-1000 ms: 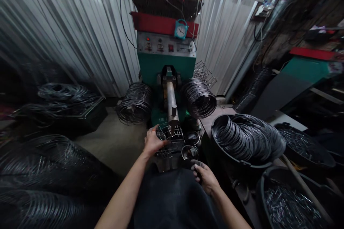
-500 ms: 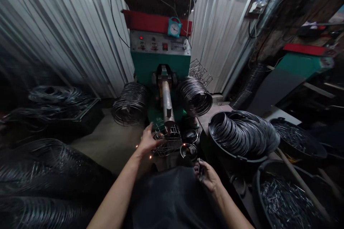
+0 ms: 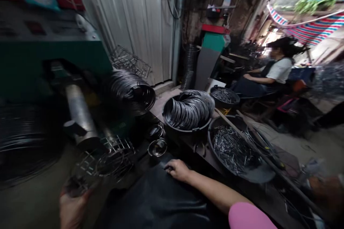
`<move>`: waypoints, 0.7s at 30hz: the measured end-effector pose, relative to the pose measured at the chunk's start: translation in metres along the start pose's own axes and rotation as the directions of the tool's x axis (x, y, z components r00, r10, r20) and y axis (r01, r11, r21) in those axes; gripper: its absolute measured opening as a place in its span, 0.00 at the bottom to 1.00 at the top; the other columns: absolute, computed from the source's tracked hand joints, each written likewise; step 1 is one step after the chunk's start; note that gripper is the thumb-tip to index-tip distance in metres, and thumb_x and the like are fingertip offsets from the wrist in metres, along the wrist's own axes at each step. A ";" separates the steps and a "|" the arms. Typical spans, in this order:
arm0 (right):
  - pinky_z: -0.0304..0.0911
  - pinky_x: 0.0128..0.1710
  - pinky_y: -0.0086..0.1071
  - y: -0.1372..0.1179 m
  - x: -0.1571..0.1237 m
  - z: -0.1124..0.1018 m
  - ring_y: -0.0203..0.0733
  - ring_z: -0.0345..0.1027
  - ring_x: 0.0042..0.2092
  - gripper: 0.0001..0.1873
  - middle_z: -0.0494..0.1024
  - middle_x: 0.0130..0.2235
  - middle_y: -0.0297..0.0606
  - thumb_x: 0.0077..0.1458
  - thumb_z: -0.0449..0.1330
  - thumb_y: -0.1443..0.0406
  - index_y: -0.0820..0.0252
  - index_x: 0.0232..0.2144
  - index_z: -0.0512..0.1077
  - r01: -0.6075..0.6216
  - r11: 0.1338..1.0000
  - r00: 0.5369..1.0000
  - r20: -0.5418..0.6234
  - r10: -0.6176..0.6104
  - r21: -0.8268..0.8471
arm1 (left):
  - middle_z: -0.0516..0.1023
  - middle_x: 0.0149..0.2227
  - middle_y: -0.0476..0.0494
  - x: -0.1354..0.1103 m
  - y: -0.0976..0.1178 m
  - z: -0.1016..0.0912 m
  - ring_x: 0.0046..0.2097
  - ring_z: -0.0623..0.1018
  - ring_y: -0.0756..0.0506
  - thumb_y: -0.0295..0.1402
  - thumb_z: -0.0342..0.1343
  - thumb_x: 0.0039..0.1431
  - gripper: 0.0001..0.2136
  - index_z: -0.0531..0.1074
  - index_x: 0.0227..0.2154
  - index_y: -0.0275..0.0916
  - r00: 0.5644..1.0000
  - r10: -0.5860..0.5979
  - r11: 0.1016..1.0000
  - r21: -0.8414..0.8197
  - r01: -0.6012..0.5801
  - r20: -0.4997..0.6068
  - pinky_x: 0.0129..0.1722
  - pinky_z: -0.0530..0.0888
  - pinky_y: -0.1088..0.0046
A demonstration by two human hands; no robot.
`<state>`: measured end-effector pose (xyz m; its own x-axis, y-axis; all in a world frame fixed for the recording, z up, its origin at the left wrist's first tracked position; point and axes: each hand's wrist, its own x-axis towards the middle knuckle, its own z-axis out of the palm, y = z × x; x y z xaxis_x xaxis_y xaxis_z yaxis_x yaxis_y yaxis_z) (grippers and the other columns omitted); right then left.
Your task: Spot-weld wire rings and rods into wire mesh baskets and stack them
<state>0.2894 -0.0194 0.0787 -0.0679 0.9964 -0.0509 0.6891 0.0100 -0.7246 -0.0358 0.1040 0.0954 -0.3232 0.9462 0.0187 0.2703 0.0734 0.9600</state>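
Observation:
My left hand (image 3: 72,205) is low at the bottom left, blurred, its fingers closed on the edge of a wire basket (image 3: 107,157). The basket hangs in front of the steel cylinder (image 3: 77,114) of the green machine (image 3: 40,53). My right hand (image 3: 177,169) rests on the black cloth (image 3: 161,200) over my lap, fingers curled together; what they hold is hidden. A small metal bowl (image 3: 157,146) sits just beyond that hand.
A black tub of wire rings (image 3: 188,109) and a tub of short wire pieces (image 3: 231,146) stand to the right. A coil of rings (image 3: 129,91) hangs on the machine. Another person (image 3: 271,71) sits at the far right beside a second green machine (image 3: 212,43).
The view has swung sharply right. My left hand has dropped down and left with the wire basket. My right hand has settled onto the black cloth.

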 end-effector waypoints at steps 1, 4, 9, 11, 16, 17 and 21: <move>0.63 0.38 0.28 -0.012 0.004 -0.010 0.38 0.71 0.37 0.11 0.78 0.34 0.37 0.47 0.58 0.73 0.59 0.33 0.75 0.016 0.999 0.999 0.027 -0.017 0.035 | 0.73 0.30 0.47 -0.008 0.001 -0.002 0.34 0.75 0.39 0.48 0.66 0.16 0.35 0.66 0.35 0.40 0.999 -0.050 0.998 -0.024 0.050 0.004 0.35 0.75 0.59; 0.61 0.32 0.24 -0.057 0.015 -0.040 0.34 0.67 0.32 0.11 0.74 0.29 0.30 0.45 0.61 0.71 0.59 0.35 0.73 0.059 0.978 0.991 0.105 -0.081 0.202 | 0.73 0.39 0.42 -0.044 0.018 -0.005 0.43 0.74 0.36 0.46 0.66 0.21 0.39 0.65 0.43 0.41 0.995 -0.028 1.000 0.006 0.027 0.094 0.43 0.73 0.55; 0.55 0.27 0.23 -0.118 0.045 -0.063 0.32 0.61 0.29 0.14 0.68 0.25 0.25 0.36 0.66 0.72 0.61 0.30 0.69 0.058 0.987 0.934 0.342 -0.107 0.152 | 0.67 0.51 0.34 -0.077 0.071 0.011 0.54 0.66 0.33 0.40 0.65 0.31 0.39 0.62 0.52 0.37 0.922 0.319 0.787 0.480 -0.388 0.221 0.54 0.64 0.52; 0.54 0.27 0.24 -0.132 0.056 -0.058 0.33 0.61 0.29 0.14 0.68 0.25 0.26 0.35 0.66 0.72 0.61 0.27 0.68 0.110 0.994 0.940 0.323 -0.109 0.014 | 0.66 0.52 0.33 -0.080 0.087 0.016 0.55 0.65 0.34 0.38 0.64 0.35 0.39 0.60 0.54 0.37 0.898 0.360 0.687 0.579 -0.439 0.254 0.55 0.62 0.52; 0.55 0.29 0.25 -0.143 0.058 -0.033 0.36 0.65 0.31 0.08 0.73 0.28 0.31 0.43 0.60 0.71 0.58 0.29 0.68 0.169 0.973 0.985 0.072 -0.159 -0.155 | 0.67 0.51 0.34 -0.091 0.102 0.024 0.53 0.66 0.35 0.39 0.64 0.36 0.38 0.59 0.54 0.36 0.846 0.435 0.607 0.594 -0.528 0.308 0.55 0.61 0.54; 0.56 0.30 0.25 -0.141 0.056 -0.029 0.37 0.67 0.32 0.08 0.74 0.29 0.31 0.45 0.59 0.71 0.57 0.30 0.68 0.181 0.968 0.983 0.040 -0.176 -0.172 | 0.67 0.51 0.34 -0.093 0.103 0.025 0.53 0.66 0.35 0.38 0.64 0.36 0.38 0.59 0.54 0.36 0.842 0.433 0.605 0.588 -0.537 0.323 0.54 0.62 0.55; 0.61 0.37 0.27 -0.127 0.051 -0.020 0.39 0.71 0.38 0.11 0.78 0.36 0.36 0.46 0.57 0.73 0.56 0.34 0.72 0.331 0.934 0.942 0.107 -0.318 -0.137 | 0.67 0.52 0.36 -0.095 0.101 0.026 0.53 0.65 0.36 0.35 0.63 0.36 0.37 0.59 0.54 0.36 0.862 0.363 0.639 0.578 -0.507 0.353 0.52 0.63 0.57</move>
<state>0.2124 0.0316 0.1818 -0.3603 0.9264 0.1089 0.7200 0.3505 -0.5990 0.0457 0.0292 0.1838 0.1401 0.9537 0.2662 0.8611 -0.2501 0.4427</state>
